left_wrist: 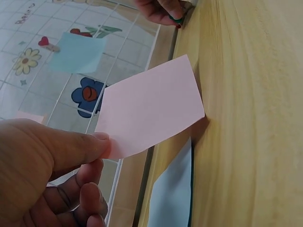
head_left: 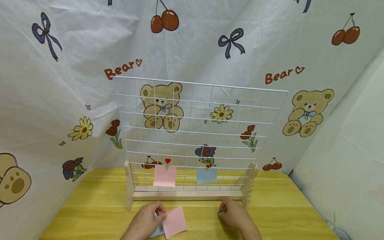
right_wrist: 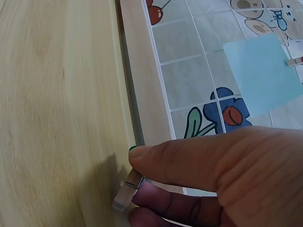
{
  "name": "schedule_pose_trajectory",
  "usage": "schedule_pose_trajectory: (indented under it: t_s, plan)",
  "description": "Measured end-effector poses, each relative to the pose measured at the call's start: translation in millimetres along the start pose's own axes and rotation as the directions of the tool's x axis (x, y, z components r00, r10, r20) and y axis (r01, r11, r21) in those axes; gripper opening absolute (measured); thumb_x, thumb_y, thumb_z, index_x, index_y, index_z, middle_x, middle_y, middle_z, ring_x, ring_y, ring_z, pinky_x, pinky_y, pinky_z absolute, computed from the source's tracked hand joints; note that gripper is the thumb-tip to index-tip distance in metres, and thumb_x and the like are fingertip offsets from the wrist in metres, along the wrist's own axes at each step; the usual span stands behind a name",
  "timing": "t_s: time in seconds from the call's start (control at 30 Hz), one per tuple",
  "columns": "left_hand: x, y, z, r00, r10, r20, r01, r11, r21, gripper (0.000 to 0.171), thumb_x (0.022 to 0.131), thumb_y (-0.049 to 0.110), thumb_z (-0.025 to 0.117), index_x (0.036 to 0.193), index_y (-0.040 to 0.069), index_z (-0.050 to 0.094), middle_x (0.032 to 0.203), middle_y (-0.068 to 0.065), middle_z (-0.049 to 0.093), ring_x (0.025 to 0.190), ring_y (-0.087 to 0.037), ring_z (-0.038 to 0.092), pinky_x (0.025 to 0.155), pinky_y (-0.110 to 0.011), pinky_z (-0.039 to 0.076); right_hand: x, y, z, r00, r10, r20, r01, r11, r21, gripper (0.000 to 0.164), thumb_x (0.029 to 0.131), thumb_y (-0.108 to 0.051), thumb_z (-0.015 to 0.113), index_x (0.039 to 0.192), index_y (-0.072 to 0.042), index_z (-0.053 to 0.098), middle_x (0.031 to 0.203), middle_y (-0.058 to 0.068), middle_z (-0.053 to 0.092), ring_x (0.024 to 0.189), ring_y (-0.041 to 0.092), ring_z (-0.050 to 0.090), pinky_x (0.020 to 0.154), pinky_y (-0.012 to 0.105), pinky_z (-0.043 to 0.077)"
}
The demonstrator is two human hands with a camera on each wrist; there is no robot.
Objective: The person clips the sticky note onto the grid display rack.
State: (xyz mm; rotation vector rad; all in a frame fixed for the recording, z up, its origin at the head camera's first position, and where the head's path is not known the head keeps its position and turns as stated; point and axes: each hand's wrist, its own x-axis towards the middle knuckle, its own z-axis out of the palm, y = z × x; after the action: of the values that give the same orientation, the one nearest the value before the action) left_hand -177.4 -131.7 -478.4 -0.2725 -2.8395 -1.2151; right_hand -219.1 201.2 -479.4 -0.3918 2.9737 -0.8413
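Near the front edge of the worktop (head_left: 285,206), left of its middle, I see the left hand (head_left: 144,218) pinching a pink note (head_left: 175,221) between thumb and finger, partly over a blue note (head_left: 157,230); behind, low on the rack (head_left: 187,195), a heart clip (head_left: 167,161) holds a hung pink note (head_left: 164,176) and, farther right, another holds a hung blue note (head_left: 206,176); by the rack's lower right corner, the right hand (head_left: 235,215) pinches a wooden clip (right_wrist: 126,193) with thumb and fingers, close to the worktop

A pink note (left_wrist: 151,106) is slanting from the left fingers (left_wrist: 90,172); a wooden clothespin (right_wrist: 124,195) is tilting in the right fingers (right_wrist: 165,200).
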Motion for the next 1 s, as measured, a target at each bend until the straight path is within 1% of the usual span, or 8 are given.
schedule_pose_trajectory:
  t_s: [0.17,0.33,0.57,0.67,0.8,1.0]
  plan:
    - [0.3,0.0,-0.7,1.0,0.006,-0.012,-0.006,1.0,0.003,0.014,0.089,0.019,0.078,0.086,0.022,0.065,0.077,0.012,0.058,0.069,-0.002,0.044,0.058,-0.022,0.035,0.8,1.9,-0.1,1.0,0.009,-0.002,-0.009,1.0,-0.005,0.018,0.084,-0.011,0.079,0.082,-0.013,0.062,0.071,-0.004,0.058,0.064,0.012,0.049,0.06,0.029,0.041]
    - [-0.3,-0.3,-0.7,0.999,0.03,-0.031,-0.03,1.0,-0.002,0.013,0.089,0.019,0.079,0.087,0.022,0.066,0.078,0.014,0.061,0.071,0.0,0.047,0.061,-0.021,0.037,1.3,2.2,0.1,1.0,0.014,0.0,-0.014,1.0,-0.006,0.018,0.085,-0.011,0.08,0.082,-0.013,0.062,0.071,-0.004,0.058,0.064,0.012,0.048,0.06,0.029,0.041]
    - [-1.6,-0.2,0.3,0.997,0.04,-0.069,-0.042,0.999,-0.02,0.015,0.088,0.019,0.079,0.085,0.024,0.065,0.08,0.015,0.065,0.062,0.003,0.044,0.059,-0.02,0.038,1.6,2.8,-0.1,1.0,0.018,-0.002,-0.018,1.0,0.0,0.018,0.084,-0.01,0.08,0.082,-0.013,0.062,0.071,-0.004,0.057,0.064,0.012,0.049,0.06,0.029,0.041]
    - [-1.5,0.4,0.3,0.996,0.042,-0.08,-0.045,0.999,-0.029,0.015,0.088,0.019,0.079,0.085,0.024,0.065,0.081,0.014,0.066,0.062,0.003,0.044,0.059,-0.02,0.039,1.9,3.5,-0.5,1.0,0.026,0.001,-0.026,1.0,0.0,0.018,0.084,-0.009,0.079,0.082,-0.013,0.062,0.071,-0.004,0.057,0.065,0.013,0.049,0.06,0.03,0.041]
    - [-1.0,2.1,-1.0,0.996,0.024,-0.08,-0.028,0.999,-0.047,0.012,0.09,0.021,0.077,0.087,0.024,0.066,0.082,0.013,0.067,0.063,0.002,0.045,0.06,-0.02,0.039,1.8,2.7,-1.5,0.999,0.043,0.005,-0.043,0.999,0.002,0.018,0.085,-0.01,0.079,0.083,-0.012,0.062,0.072,-0.003,0.057,0.065,0.014,0.049,0.061,0.031,0.042]
    - [-1.3,6.4,-3.3,0.997,-0.035,-0.067,0.03,0.996,-0.083,0.009,0.094,0.025,0.074,0.089,0.022,0.067,0.079,0.01,0.062,0.06,-0.002,0.044,0.055,-0.022,0.038,1.4,1.5,-1.9,0.999,0.053,0.001,-0.053,0.999,0.003,0.018,0.085,-0.01,0.079,0.083,-0.012,0.062,0.071,-0.003,0.056,0.065,0.014,0.049,0.061,0.031,0.041]
